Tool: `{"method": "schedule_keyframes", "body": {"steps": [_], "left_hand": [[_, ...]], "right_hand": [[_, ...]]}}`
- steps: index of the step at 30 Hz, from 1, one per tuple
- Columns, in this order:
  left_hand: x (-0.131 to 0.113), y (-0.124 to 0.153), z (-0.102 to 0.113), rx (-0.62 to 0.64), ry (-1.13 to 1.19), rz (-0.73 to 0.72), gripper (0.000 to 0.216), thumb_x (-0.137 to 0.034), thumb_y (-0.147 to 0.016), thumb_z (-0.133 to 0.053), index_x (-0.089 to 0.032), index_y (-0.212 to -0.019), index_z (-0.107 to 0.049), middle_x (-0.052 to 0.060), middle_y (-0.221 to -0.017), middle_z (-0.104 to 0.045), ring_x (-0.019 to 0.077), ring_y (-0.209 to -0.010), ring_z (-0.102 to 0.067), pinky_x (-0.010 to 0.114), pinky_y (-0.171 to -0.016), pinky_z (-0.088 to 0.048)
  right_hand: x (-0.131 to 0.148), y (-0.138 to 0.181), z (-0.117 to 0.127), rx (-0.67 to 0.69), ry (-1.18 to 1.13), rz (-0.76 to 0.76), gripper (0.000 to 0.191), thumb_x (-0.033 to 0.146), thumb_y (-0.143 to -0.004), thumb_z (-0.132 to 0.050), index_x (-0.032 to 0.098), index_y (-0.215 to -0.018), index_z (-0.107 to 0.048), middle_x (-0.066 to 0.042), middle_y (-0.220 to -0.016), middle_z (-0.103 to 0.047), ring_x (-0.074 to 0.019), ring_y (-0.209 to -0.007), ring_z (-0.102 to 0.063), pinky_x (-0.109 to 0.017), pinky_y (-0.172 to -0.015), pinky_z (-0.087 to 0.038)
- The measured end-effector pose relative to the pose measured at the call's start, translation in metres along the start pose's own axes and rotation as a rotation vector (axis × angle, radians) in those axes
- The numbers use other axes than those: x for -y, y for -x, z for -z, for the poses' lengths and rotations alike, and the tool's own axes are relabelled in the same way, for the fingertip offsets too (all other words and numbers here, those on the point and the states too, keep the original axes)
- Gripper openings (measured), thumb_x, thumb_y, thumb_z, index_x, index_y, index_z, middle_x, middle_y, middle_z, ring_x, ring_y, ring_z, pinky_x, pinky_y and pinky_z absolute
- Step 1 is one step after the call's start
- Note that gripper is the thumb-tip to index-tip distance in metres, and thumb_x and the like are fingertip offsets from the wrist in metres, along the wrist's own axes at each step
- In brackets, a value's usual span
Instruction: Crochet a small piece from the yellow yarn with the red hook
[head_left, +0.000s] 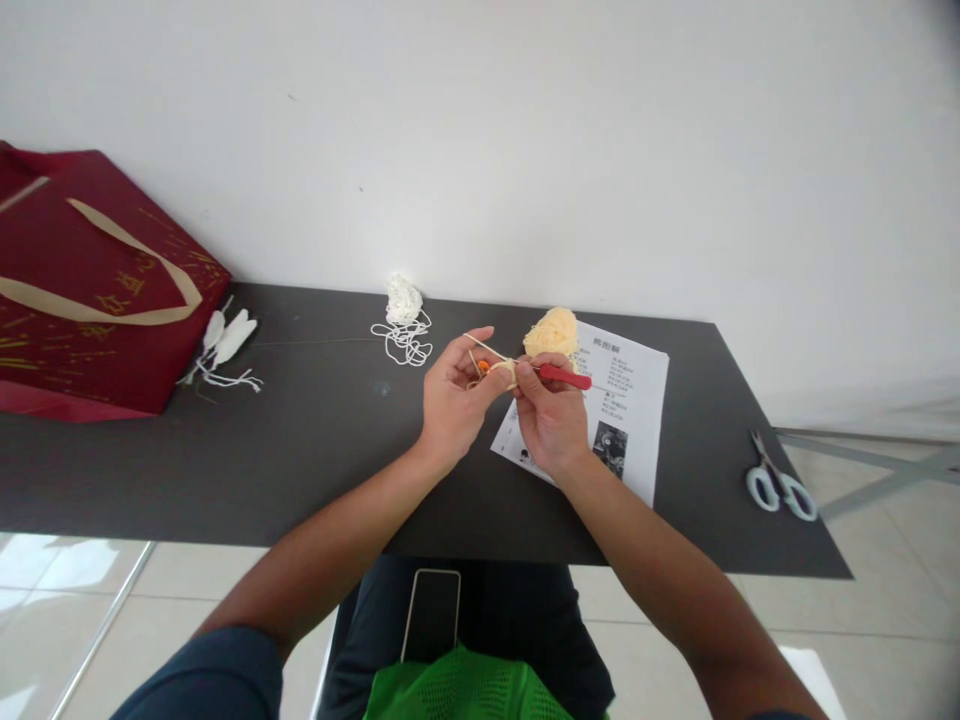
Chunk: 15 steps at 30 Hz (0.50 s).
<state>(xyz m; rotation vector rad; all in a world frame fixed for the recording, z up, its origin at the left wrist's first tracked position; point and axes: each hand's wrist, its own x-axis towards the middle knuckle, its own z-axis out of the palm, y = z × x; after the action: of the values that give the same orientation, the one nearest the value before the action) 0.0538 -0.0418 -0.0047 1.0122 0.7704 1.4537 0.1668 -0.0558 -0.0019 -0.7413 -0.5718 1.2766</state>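
Observation:
My left hand [459, 395] pinches a small pale-yellow crochet piece [508, 374], with a strand of yarn stretched over its raised index finger. A small orange item [484, 367], too small to name, shows beside the piece. In my right hand [553, 415] is a crochet hook with a red handle [566, 377], its tip end at the piece. Just behind the hands sits a ball of pale-yellow yarn [553, 332]. Under the right hand lies a printed sheet [637, 400] with text and pictures, partly covered by the hand.
White yarn [405, 300] lies in a loose heap at the table's back edge. Left of it are white pieces with loose strands [229, 340] and a red gift bag [90, 290]. Scissors [772, 480] rest near the dark table's [315, 450] right edge. A phone [431, 612] lies on my lap.

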Motion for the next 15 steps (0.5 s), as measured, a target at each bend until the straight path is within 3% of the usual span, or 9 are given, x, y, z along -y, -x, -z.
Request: {"method": "schedule_keyframes", "body": {"steps": [7,12,15], "left_hand": [[-0.002,-0.001,-0.002,0.006,0.069,0.044,0.047,-0.020,-0.077,-0.084,-0.022,-0.121,-0.069,-0.003,-0.081,-0.069,0.0097,-0.070,-0.064,0.025,-0.071,-0.055],[-0.005,-0.001,-0.005,-0.049,0.059,0.054,0.046,-0.015,-0.075,-0.081,-0.021,-0.119,-0.069,-0.004,-0.077,-0.067,0.0085,-0.067,-0.060,0.024,-0.068,-0.051],[-0.005,-0.002,-0.005,-0.079,0.081,0.075,0.047,-0.012,-0.072,-0.080,-0.021,-0.117,-0.069,-0.005,-0.075,-0.065,0.0082,-0.065,-0.059,0.023,-0.067,-0.050]], "right_hand": [[-0.004,0.002,0.002,-0.006,0.128,0.122,0.024,0.025,-0.073,-0.091,0.026,-0.081,-0.068,0.005,-0.085,-0.072,-0.0107,-0.074,-0.064,-0.024,-0.063,-0.053],[-0.007,0.002,0.011,0.030,0.430,0.364,0.010,0.031,-0.083,-0.083,0.028,-0.087,-0.075,0.001,-0.094,-0.071,-0.0173,-0.093,-0.066,-0.035,-0.085,-0.057],[-0.005,0.003,0.016,0.100,0.568,0.409,0.011,0.036,-0.088,-0.077,0.028,-0.096,-0.075,-0.002,-0.099,-0.069,-0.0191,-0.096,-0.065,-0.037,-0.086,-0.057]]}}
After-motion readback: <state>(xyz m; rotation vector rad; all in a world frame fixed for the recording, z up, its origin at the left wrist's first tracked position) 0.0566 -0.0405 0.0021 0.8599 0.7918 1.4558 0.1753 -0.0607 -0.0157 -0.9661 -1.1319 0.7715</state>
